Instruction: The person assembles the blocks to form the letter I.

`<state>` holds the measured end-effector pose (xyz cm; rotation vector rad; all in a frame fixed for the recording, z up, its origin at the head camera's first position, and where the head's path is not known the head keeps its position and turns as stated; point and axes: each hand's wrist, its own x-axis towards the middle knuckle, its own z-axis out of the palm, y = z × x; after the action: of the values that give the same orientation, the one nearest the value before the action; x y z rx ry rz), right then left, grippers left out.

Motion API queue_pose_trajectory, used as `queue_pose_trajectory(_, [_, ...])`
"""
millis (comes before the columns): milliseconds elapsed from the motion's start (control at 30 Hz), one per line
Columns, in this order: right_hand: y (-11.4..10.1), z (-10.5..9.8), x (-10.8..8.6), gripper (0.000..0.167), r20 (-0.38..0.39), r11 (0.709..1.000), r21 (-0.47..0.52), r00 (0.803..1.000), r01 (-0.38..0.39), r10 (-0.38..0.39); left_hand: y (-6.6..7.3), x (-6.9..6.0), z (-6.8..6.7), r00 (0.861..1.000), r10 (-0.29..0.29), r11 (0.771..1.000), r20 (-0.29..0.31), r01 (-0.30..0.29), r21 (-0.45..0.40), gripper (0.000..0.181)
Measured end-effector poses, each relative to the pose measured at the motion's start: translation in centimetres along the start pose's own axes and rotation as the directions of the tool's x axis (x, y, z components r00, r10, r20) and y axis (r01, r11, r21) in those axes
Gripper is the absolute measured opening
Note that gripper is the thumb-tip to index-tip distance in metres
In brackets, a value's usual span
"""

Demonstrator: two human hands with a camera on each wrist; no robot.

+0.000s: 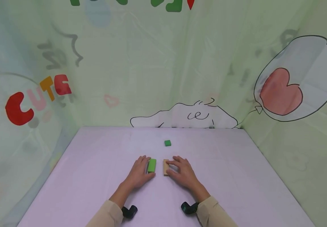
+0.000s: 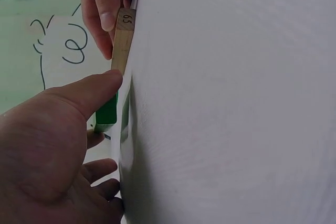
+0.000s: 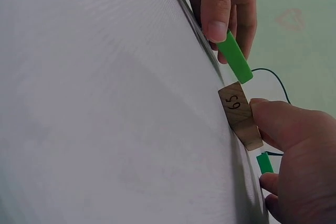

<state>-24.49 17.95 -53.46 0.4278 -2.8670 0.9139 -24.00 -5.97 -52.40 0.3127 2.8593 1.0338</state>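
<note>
A bright green rectangular block (image 1: 151,165) lies in the left hand (image 1: 139,173), with the thumb at its near end and a finger at its far end. Part of that block (image 2: 106,111) shows below the thumb in the left wrist view. Just to the right is a plain wooden block (image 1: 165,168), marked 65 on its end. The right hand (image 1: 182,172) touches this block with thumb and index fingertips, from its right side; its other fingers are spread loosely. In the right wrist view the thumb (image 3: 273,119) meets the upper edge of the wooden block (image 3: 241,116).
A small dark green block (image 1: 167,143) sits farther back on the white-covered table (image 1: 118,145). Printed curtains (image 1: 152,63) enclose the table at the back and both sides. Black wrist cameras (image 1: 130,212) are worn at both sleeves.
</note>
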Motion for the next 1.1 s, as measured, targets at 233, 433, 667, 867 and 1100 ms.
queue_pose_trajectory(233, [0.0,0.1,-0.1,0.041,-0.01,1.0,0.002,1.0,0.005,-0.005,0.1,-0.5,0.0,1.0,-0.002,1.0,0.003,0.003,-0.003,0.076])
queue_pose_trajectory(433, [0.0,0.1,-0.2,0.041,-0.015,1.0,-0.005,1.0,0.001,-0.001,0.2,-0.9,0.0,1.0,0.004,1.0,0.009,-0.003,-0.013,0.075])
queue_pose_trajectory(667, [-0.1,0.1,-0.2,0.042,-0.02,0.999,-0.02,0.999,0.025,-0.025,0.4,-1.1,-0.2,1.0,0.004,1.0,0.019,-0.005,0.008,0.075])
queue_pose_trajectory(867, [0.0,0.1,-0.2,0.043,-0.006,1.0,-0.013,1.0,-0.011,0.011,1.0,-1.6,-0.4,1.0,0.025,1.0,0.018,-0.025,0.013,0.075])
queue_pose_trajectory(1100, [-0.1,0.0,-0.2,0.042,-0.012,1.0,-0.021,1.0,-0.002,0.002,1.8,-2.1,-0.4,1.0,0.02,1.0,0.022,-0.02,0.015,0.075])
